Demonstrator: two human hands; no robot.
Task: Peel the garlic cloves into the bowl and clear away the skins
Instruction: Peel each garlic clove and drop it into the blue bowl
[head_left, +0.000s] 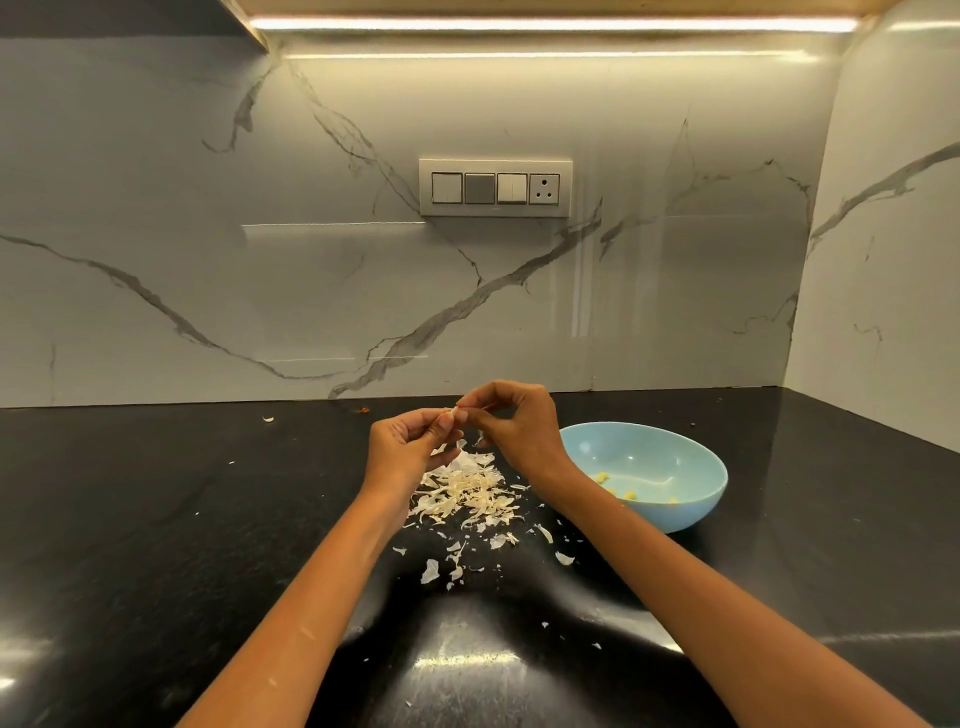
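My left hand (408, 447) and my right hand (511, 421) are raised together above the black counter (156, 519). Both pinch a small garlic clove (457, 414) between fingertips, with a bit of pale skin showing at its top. Below the hands lies a pile of garlic skins (467, 493), and loose flakes are scattered toward me. A light blue bowl (691, 467) stands to the right of my right wrist. It holds a few peeled yellowish cloves (628, 493) near its front wall.
A lone skin scrap (268, 419) lies far left near the marble backsplash. A switch and socket panel (496, 188) is on the wall. A side wall closes the counter at the right.
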